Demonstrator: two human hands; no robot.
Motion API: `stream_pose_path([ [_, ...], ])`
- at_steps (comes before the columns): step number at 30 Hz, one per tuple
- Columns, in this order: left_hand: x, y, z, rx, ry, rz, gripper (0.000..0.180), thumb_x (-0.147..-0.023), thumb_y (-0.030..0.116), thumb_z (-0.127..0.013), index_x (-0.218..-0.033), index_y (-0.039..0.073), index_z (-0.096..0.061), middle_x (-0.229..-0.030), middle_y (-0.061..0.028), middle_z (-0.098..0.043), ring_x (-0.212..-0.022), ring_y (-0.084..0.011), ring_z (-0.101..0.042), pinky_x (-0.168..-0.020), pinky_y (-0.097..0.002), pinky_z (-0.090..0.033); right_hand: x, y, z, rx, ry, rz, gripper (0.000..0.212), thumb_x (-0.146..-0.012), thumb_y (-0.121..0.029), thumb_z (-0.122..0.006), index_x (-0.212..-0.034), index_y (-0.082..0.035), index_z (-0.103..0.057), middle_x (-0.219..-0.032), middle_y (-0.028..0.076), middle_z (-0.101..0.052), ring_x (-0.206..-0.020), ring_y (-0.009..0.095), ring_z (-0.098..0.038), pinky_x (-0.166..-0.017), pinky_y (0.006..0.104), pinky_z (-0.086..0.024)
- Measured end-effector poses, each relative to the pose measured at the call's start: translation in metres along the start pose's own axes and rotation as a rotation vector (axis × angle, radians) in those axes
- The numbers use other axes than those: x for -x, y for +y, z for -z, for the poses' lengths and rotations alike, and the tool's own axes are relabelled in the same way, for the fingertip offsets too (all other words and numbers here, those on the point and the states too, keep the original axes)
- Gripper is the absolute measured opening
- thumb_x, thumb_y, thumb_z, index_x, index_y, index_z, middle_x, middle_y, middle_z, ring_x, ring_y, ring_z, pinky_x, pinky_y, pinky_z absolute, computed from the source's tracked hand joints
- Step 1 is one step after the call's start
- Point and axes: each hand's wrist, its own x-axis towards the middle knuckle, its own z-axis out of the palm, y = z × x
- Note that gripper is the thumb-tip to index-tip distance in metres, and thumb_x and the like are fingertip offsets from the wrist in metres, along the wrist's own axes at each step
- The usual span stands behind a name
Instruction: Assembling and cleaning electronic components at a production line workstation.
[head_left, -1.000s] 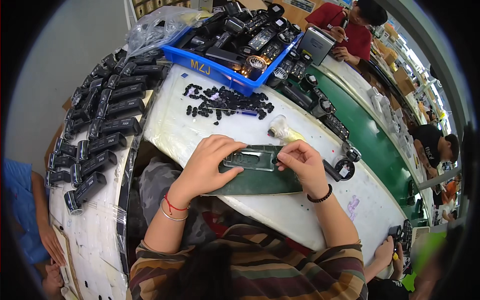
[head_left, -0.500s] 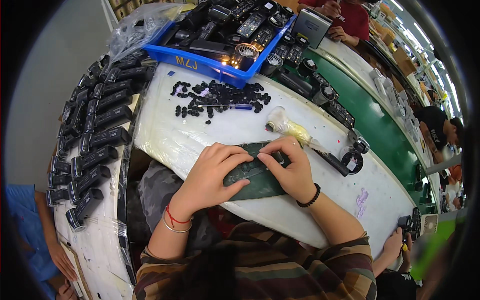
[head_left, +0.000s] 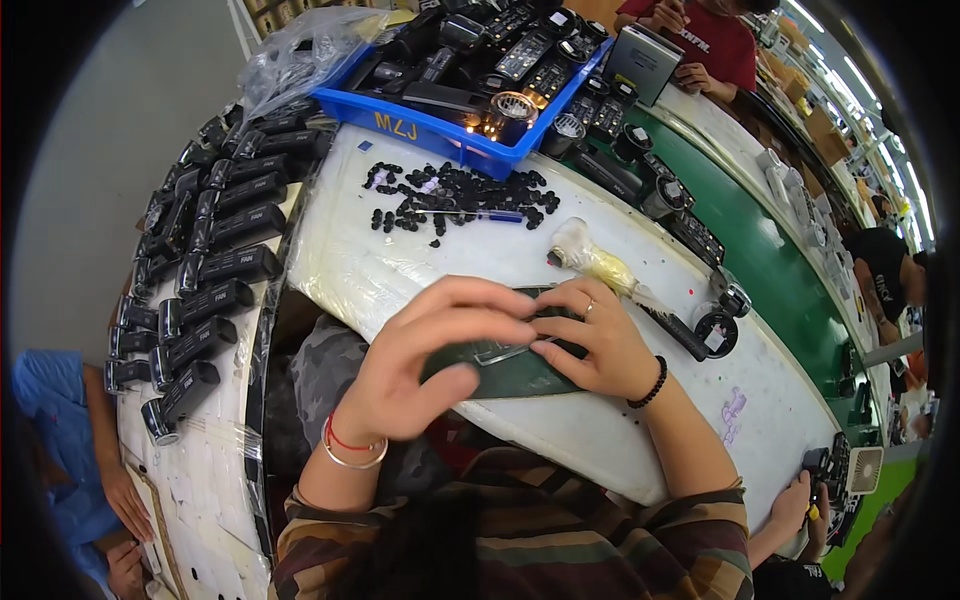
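My left hand [head_left: 430, 350] is raised over the near side of a dark green mat [head_left: 530, 382], fingers spread and thumb apart, with nothing seen in it. My right hand [head_left: 595, 345] rests at the mat's right part, fingers bent and drawn together against a dark part that they mostly hide. A clear, glossy edged piece [head_left: 495, 353] shows on the mat between the hands. Beyond them lies a scatter of small black parts [head_left: 480, 188], with a blue-handled screwdriver [head_left: 500, 216] across it. A yellowish plastic-wrapped thing [head_left: 598, 264] lies just past my right hand.
A blue crate [head_left: 440, 140] of black fan parts stands at the back. Rows of black handheld fans [head_left: 245, 265] line the left. A round-headed black fan [head_left: 716, 333] lies at right, near the green conveyor belt [head_left: 745, 215]. Co-workers' hands [head_left: 790, 508] show at lower right.
My left hand has lifted off the dark part, and its fingers have opened. My right hand has shifted slightly and stays at the mat. The view has turned a little.
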Motion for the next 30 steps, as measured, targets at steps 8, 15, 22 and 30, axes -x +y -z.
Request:
stream_pose_path([
  [8, -0.032, 0.097, -0.043, 0.892, -0.218, -0.204, 0.039, -0.103, 0.036, -0.039, -0.095, 0.013, -0.069, -0.101, -0.0163, -0.067, -0.093, -0.0291, -0.062, -0.082, -0.0358, -0.050, 0.001, -0.001, -0.004, -0.083, -0.017, -0.074, 0.021, -0.075, -0.014, -0.075, -0.095, -0.011, -0.069, -0.107, 0.006, -0.062, -0.102, 0.028, -0.055, -0.093, 0.0404, -0.042],
  [15, -0.041, 0.113, -0.083, 0.961, -0.358, -0.221, 0.034, -0.102, 0.029, -0.041, -0.100, 0.007, -0.068, -0.105, -0.0163, -0.066, -0.098, -0.0274, -0.062, -0.085, -0.0349, -0.049, 0.006, 0.001, -0.005, -0.083, -0.007, -0.058, 0.021, -0.076, -0.011, -0.074, -0.097, -0.010, -0.068, -0.109, 0.007, -0.061, -0.105, 0.028, -0.053, -0.095, 0.0400, -0.040],
  [22, -0.037, 0.123, -0.124, 1.069, -0.527, -0.224, 0.031, -0.102, 0.022, -0.044, -0.106, 0.002, -0.067, -0.109, -0.0162, -0.066, -0.102, -0.0258, -0.061, -0.088, -0.0341, -0.048, 0.009, 0.003, -0.006, -0.080, 0.023, -0.038, 0.020, -0.077, -0.012, -0.074, -0.096, -0.010, -0.068, -0.108, 0.007, -0.062, -0.104, 0.028, -0.053, -0.094, 0.0397, -0.041],
  [30, -0.049, 0.117, -0.163, 1.222, -0.731, -0.170, 0.028, -0.101, 0.014, -0.047, -0.112, -0.004, -0.065, -0.114, -0.0162, -0.065, -0.107, -0.0240, -0.060, -0.091, -0.0331, -0.047, 0.008, 0.001, -0.003, -0.065, 0.020, -0.041, 0.018, -0.079, -0.019, -0.072, -0.095, -0.012, -0.069, -0.107, 0.005, -0.062, -0.103, 0.027, -0.054, -0.092, 0.0397, -0.043],
])
